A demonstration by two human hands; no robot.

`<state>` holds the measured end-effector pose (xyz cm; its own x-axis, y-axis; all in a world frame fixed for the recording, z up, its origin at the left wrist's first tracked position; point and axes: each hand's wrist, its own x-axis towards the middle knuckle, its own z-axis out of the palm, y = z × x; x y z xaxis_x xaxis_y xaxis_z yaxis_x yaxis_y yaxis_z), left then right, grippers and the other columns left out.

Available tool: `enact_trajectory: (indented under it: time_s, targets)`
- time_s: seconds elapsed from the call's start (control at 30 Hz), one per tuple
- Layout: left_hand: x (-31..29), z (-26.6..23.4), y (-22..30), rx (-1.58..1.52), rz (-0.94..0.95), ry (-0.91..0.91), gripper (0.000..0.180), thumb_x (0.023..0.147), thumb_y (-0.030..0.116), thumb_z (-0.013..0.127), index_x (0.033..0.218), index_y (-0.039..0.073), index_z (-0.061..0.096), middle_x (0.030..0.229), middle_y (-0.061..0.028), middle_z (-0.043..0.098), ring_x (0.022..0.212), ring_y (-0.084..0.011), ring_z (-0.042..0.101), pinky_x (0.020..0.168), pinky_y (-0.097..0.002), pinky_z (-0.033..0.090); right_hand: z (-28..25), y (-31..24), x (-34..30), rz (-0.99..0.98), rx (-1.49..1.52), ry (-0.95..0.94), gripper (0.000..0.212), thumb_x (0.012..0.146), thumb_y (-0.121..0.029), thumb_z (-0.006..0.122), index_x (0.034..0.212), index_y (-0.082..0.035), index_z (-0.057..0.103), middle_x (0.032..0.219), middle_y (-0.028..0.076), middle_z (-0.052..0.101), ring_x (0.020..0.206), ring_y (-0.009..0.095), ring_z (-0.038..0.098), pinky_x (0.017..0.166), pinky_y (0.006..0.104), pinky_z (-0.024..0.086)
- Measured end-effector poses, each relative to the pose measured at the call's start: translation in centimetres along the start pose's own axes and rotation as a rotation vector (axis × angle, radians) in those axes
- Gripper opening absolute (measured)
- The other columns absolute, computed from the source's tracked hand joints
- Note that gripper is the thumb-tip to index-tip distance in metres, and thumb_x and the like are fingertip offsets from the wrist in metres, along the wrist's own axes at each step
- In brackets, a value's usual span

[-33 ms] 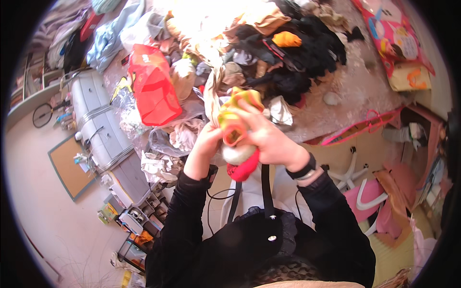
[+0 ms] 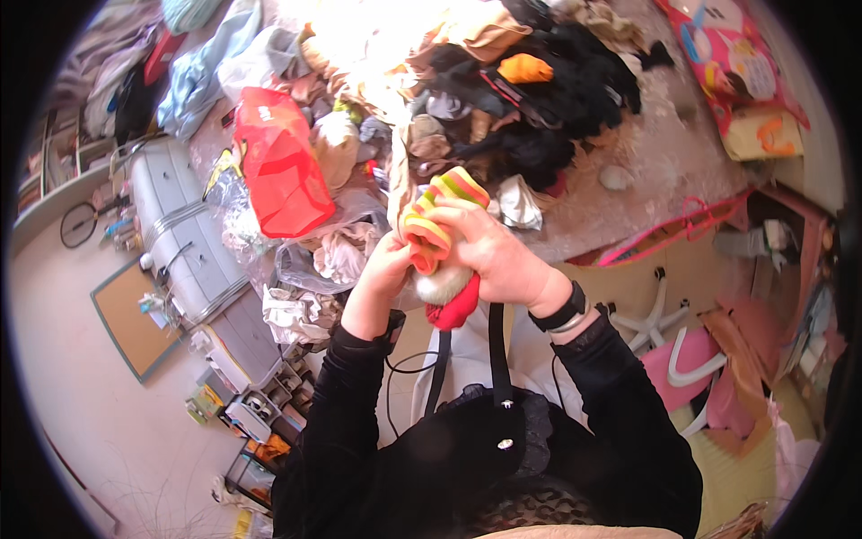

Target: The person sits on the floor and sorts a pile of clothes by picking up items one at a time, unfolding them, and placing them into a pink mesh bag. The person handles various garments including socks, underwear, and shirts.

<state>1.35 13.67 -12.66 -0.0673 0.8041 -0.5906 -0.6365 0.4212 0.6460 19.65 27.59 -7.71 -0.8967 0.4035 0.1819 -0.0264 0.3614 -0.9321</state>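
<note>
Both hands meet in front of my chest around a sock [image 2: 426,241] striped in orange, yellow and green. My left hand [image 2: 388,266] closes on its left side, thumb towards the cuff. My right hand [image 2: 492,255] grips it from the right, the fingers bent over the stripes. Just below hangs a soft white and red bundle [image 2: 452,310], partly behind the right hand; whether it is joined to the sock I cannot tell. A long beige cloth strip [image 2: 400,171] runs from the pile down to my left hand.
A heap of dark clothing [image 2: 575,81] with an orange rolled piece [image 2: 525,68] covers the table's far side. At left lie a red bag [image 2: 280,171] and crumpled white cloth [image 2: 301,314]. A pink package [image 2: 732,63] is at far right, a white chair base [image 2: 651,314] below.
The striped sock's opening has turned from facing me to tipping downward, and its stripes show more fully. The red and white bundle has risen slightly. Both hands keep hold.
</note>
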Motion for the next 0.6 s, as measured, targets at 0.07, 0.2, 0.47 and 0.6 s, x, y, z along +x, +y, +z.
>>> enact_trajectory:
  time_s: [0.07,0.2,0.47,0.6]
  targets:
    - [-0.2,1.3,0.2,-0.017,-0.046,0.068,0.041,0.083,0.013,0.066,0.12,0.0,0.055,0.113,-0.0094,0.061,0.1,-0.0206,0.061,0.086,-0.0307,0.049,-0.8,0.1,-2.1,0.045,0.122,0.175,0.019,0.07,-0.003,0.068,0.089,-0.003,0.063,0.104,0.011,0.058,0.1,0.031,0.057,0.091,0.04,0.045]
    - [1.8,-0.4,2.3,0.0,0.099,0.102,0.005,0.087,0.013,0.064,0.086,0.009,0.061,0.076,-0.0005,0.057,0.062,-0.0094,0.047,0.061,-0.0237,0.04,-5.1,0.1,-10.4,0.507,0.838,0.504,0.015,0.08,-0.01,0.066,0.093,-0.003,0.063,0.11,0.011,0.061,0.101,0.024,0.06,0.088,0.0332,0.047]
    - [5.2,3.6,0.0,1.513,0.325,0.463,0.066,0.08,0.026,0.073,0.129,-0.007,0.044,0.126,-0.0246,0.053,0.115,-0.0339,0.054,0.091,-0.0383,0.047,-6.7,0.1,-21.2,0.703,1.374,0.916,0.022,0.083,-0.013,0.066,0.102,-0.004,0.06,0.112,0.01,0.059,0.103,0.023,0.058,0.089,0.0321,0.047]
    - [4.2,14.3,-8.0,0.503,-0.021,-0.203,0.064,0.089,0.019,0.061,0.143,0.0,0.032,0.142,-0.013,0.041,0.125,-0.0194,0.044,0.102,-0.0331,0.037,-6.6,-1.6,-27.3,0.77,1.164,0.99,0.025,0.083,-0.014,0.066,0.105,-0.005,0.058,0.112,0.01,0.059,0.103,0.023,0.058,0.088,0.0322,0.047]
